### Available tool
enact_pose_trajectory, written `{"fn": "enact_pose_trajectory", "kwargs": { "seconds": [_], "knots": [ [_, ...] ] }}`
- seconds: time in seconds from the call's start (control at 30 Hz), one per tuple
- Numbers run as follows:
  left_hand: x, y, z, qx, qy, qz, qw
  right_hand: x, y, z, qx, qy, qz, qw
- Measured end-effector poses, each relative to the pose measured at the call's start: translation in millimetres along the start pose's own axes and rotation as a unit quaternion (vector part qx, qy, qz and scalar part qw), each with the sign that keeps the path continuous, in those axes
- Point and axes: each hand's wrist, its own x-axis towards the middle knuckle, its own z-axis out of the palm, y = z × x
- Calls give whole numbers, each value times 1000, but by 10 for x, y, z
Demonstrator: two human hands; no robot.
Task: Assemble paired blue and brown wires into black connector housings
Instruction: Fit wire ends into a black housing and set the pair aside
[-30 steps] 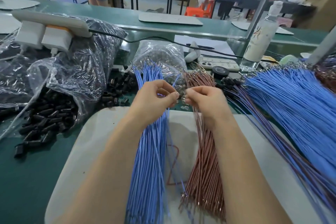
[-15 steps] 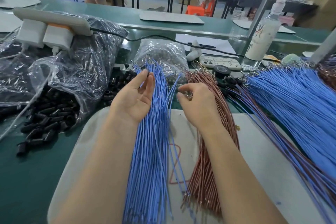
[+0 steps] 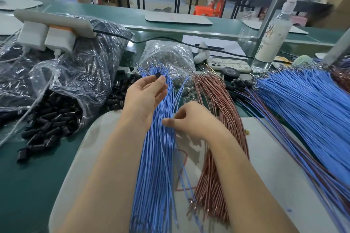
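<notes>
Your left hand (image 3: 145, 96) is raised over the far end of the blue wires (image 3: 157, 157), palm towards you. Its thumb and forefinger pinch one black housing (image 3: 158, 76), and the other fingers are loosely bent. Your right hand (image 3: 189, 119) sits lower and nearer to you, between the two bundles. Its fingers are curled and its thumb is pressed to the forefinger on a blue wire (image 3: 180, 96) that arcs up and away from the bundle's right edge.

The blue wires lie in a long sheaf down the middle of the white mat (image 3: 284, 157), with their metal ends pointing away from you. The brown wires (image 3: 217, 166) lie just beside them on the right, partly under your right forearm.

To your left, a clear bag (image 3: 75, 81) spills loose housings (image 3: 47, 125) onto the green bench (image 3: 22, 185), and more are scattered near your left wrist. A smaller bag of metal parts (image 3: 166, 56) stands beyond the blue wires. On the far right lies a big fan of wires (image 3: 312, 109), mostly blue, with dark strands along its near edge. Behind the brown wires are a phone (image 3: 227, 63), a tape roll (image 3: 231, 72) and a white bottle (image 3: 274, 36).
</notes>
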Motion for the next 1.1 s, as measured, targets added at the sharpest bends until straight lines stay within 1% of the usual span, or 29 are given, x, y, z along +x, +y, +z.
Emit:
{"fn": "enact_pose_trajectory", "kwargs": {
  "seconds": [0.13,0.2,0.3,0.37,0.43,0.47,0.5,0.53,0.57,0.6,0.63,0.67,0.77,0.83,0.93,1.1],
  "knots": [
    [18,-9,-10,-3,15,-7,1000,27,-3,14,13,-18,-17,1000],
    [25,-9,-17,1,21,-11,1000,33,27,-7,51,-20,-16,998],
    [26,-13,-22,4,23,-14,1000,41,93,-53,124,1,-9,992],
    [30,-16,-29,6,25,-15,1000,42,136,-94,225,10,-8,974],
    [37,-18,-38,8,17,-19,1000,36,178,-156,353,26,-5,935],
    [41,-20,-39,10,8,-23,1000,26,200,-181,398,35,-4,917],
    [42,-23,-39,11,-2,-28,1000,16,214,-193,414,42,0,909],
    [43,-29,-38,12,-11,-31,999,11,219,-191,384,49,7,922],
    [46,-33,-37,12,-15,-33,999,10,214,-173,305,51,16,951],
    [47,-40,-35,12,-17,-34,999,10,194,-135,201,41,24,978],
    [50,-44,-34,12,-17,-33,999,10,165,-88,112,26,29,993],
    [53,-49,-33,11,-17,-32,999,20,128,-43,59,15,25,998],
    [57,-57,-41,16,-16,-30,999,46,53,28,38,28,0,999],
    [63,-60,-45,20,-16,-28,999,49,26,47,38,36,-2,999],
    [67,-65,-45,22,-13,-26,999,54,-6,94,8,54,1,999],
    [64,-77,-50,23,-16,-24,999,72,2,88,27,38,10,999]
  ]
}}
